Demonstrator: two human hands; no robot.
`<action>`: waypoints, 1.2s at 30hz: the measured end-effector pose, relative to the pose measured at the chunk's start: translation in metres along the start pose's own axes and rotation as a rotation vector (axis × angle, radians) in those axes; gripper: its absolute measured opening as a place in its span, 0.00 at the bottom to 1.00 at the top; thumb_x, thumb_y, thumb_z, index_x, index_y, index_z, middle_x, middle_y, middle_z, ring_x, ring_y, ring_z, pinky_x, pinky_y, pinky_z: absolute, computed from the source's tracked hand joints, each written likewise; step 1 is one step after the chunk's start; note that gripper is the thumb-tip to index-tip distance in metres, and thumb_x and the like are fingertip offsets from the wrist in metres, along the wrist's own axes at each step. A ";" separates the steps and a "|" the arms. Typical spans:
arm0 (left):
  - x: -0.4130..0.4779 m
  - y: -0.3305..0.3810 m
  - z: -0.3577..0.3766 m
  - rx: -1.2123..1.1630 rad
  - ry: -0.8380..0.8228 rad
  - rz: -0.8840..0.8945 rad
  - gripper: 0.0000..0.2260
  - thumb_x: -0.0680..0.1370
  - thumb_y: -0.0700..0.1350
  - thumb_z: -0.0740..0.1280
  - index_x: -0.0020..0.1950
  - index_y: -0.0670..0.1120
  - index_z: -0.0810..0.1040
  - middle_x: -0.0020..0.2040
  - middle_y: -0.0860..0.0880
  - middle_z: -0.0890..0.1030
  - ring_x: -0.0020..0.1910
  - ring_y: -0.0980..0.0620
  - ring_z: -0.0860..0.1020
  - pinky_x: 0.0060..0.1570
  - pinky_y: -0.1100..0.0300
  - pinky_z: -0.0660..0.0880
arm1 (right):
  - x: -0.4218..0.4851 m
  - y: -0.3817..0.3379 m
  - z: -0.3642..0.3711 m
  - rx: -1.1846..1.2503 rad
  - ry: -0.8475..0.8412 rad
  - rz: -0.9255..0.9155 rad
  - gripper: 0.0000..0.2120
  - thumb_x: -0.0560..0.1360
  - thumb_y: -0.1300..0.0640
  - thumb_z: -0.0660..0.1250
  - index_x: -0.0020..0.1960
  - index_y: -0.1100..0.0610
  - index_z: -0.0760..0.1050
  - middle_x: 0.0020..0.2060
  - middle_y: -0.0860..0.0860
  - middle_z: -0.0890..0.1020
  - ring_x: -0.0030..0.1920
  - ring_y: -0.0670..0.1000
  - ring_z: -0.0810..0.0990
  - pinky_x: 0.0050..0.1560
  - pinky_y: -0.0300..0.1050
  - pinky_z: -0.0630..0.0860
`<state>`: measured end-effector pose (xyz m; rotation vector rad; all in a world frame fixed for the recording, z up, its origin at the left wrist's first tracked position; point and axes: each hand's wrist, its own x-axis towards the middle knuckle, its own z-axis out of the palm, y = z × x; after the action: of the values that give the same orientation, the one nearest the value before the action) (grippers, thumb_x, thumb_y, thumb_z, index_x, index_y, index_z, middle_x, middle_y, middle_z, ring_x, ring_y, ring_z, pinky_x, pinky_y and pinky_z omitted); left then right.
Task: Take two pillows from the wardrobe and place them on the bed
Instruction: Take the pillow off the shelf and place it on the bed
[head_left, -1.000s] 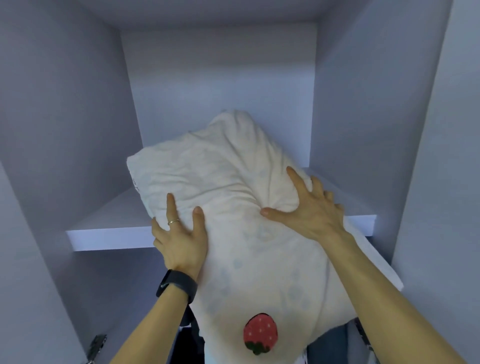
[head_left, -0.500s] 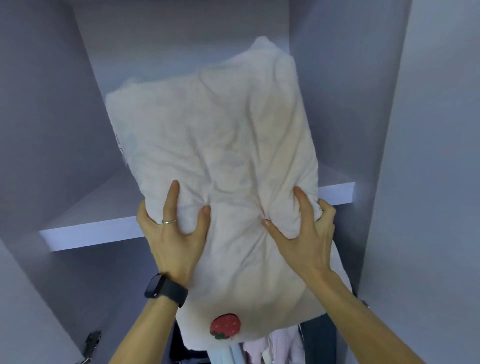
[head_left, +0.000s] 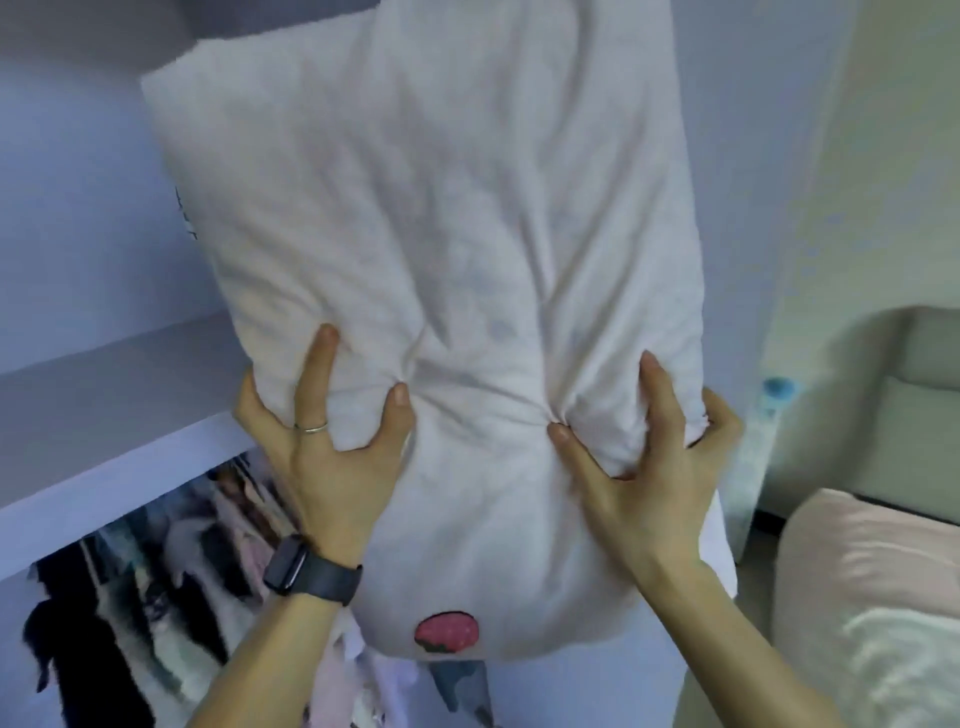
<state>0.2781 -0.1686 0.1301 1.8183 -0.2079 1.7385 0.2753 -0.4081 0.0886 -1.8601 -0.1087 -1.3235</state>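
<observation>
A large white pillow with a red strawberry patch near its lower end stands upright in the air in front of me. My left hand, with a ring and a black watch, grips its lower left side. My right hand grips its lower right side, fingers dug into the fabric. The pillow is off the white wardrobe shelf, which lies at the left. The bed with pink bedding shows at the lower right. No second pillow can be made out for certain.
Clothes hang below the shelf in the wardrobe. A grey padded headboard rises at the right behind the bed. A white wardrobe side panel stands behind the pillow. A small blue object sits beside the headboard.
Both hands have lifted the pillow off the shelf and pulled it out of the wardrobe. My view has swung right, bringing the bed into sight.
</observation>
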 end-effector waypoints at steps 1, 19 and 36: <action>-0.005 0.014 0.013 -0.051 -0.017 -0.008 0.27 0.75 0.51 0.75 0.72 0.47 0.74 0.66 0.31 0.66 0.72 0.45 0.68 0.73 0.53 0.66 | 0.006 0.008 -0.022 -0.059 0.049 -0.005 0.43 0.65 0.30 0.74 0.76 0.32 0.59 0.67 0.52 0.61 0.69 0.59 0.68 0.69 0.48 0.68; -0.151 0.380 0.178 -0.956 -0.557 0.070 0.27 0.73 0.54 0.75 0.70 0.58 0.72 0.67 0.35 0.68 0.68 0.39 0.70 0.67 0.55 0.71 | -0.040 0.114 -0.391 -0.591 0.678 0.364 0.46 0.59 0.33 0.77 0.73 0.34 0.62 0.64 0.48 0.59 0.65 0.44 0.64 0.66 0.41 0.64; -0.342 0.470 0.369 -0.941 -1.016 0.047 0.25 0.72 0.59 0.71 0.69 0.65 0.72 0.66 0.49 0.66 0.65 0.45 0.73 0.56 0.62 0.71 | -0.051 0.305 -0.443 -0.832 0.621 0.867 0.41 0.64 0.35 0.78 0.72 0.32 0.60 0.67 0.49 0.62 0.63 0.61 0.72 0.66 0.59 0.71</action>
<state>0.3111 -0.8378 -0.0301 1.7118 -1.2249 0.3810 0.0759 -0.8801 -0.0818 -1.6321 1.5834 -1.2812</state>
